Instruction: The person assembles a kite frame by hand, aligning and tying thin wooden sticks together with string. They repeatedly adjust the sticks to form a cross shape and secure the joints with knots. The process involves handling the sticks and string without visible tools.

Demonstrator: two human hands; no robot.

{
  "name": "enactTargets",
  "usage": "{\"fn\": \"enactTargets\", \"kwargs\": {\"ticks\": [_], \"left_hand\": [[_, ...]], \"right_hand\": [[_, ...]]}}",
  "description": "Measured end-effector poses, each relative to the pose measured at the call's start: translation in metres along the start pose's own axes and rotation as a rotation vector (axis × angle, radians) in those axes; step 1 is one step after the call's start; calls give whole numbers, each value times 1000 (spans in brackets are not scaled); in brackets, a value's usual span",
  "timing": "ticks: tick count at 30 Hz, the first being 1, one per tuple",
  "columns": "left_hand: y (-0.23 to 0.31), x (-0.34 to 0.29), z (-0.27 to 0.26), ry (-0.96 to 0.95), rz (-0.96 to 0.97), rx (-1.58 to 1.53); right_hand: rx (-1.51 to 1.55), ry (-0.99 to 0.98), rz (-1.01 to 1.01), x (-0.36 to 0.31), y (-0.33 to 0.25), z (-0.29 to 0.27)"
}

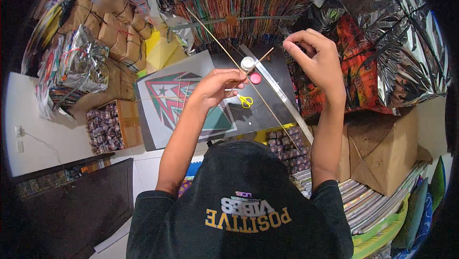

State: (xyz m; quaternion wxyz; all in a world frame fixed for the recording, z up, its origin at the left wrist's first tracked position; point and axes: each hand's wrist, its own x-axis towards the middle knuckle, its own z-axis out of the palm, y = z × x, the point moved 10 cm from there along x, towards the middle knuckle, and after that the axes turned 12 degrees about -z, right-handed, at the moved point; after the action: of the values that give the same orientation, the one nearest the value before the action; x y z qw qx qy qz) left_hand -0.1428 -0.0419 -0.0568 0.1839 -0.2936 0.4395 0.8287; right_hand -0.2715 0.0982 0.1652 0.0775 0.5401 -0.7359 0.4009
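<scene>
My left hand [219,88] is closed on two thin bamboo sticks [210,33] where they cross, one long and one short. Raised to the right, my right hand [317,57] has thumb and forefinger brought together; whatever is between them is too fine to make out. Just beyond my left fingertips stands a small white round jar [247,63], with a pink lid [256,78] beside it. Yellow scissors [245,97] lie below that hand. A sheet with a red, black and green star design [165,87] lies left of it, with thin sticks across it.
A metal ruler [282,97] runs diagonally over the dark work surface [267,115]. Stacked, bundled sheets [229,1] rise at the back. Black plastic-wrapped bundles [382,44] and a cardboard box [382,149] stand right. A box of small packets [105,127] sits left.
</scene>
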Motion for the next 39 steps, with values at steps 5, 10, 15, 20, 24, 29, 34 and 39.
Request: {"fn": "enactTargets", "kwargs": {"ticks": [5,10,15,20,24,29,34,39], "left_hand": [[-7,7,-1,-55,-43,-94],[-11,10,-2,-81,-58,-141],[-11,10,-3,-57,-29,-109],[1,-4,4,44,58,117],[3,-4,8,58,84,217],[2,-6,14,41,98,252],[5,-7,19,70,134,345],[17,-14,28,69,311,481]], "right_hand": [[-15,-19,1,0,-3,2],[-23,-28,20,0,-1,4],[41,29,2,-1,2,1],[103,52,37,-5,13,4],[13,-5,113,-5,14,3],[19,36,62,-3,11,0],[29,44,43,-3,11,0],[26,28,41,-4,10,0]]}}
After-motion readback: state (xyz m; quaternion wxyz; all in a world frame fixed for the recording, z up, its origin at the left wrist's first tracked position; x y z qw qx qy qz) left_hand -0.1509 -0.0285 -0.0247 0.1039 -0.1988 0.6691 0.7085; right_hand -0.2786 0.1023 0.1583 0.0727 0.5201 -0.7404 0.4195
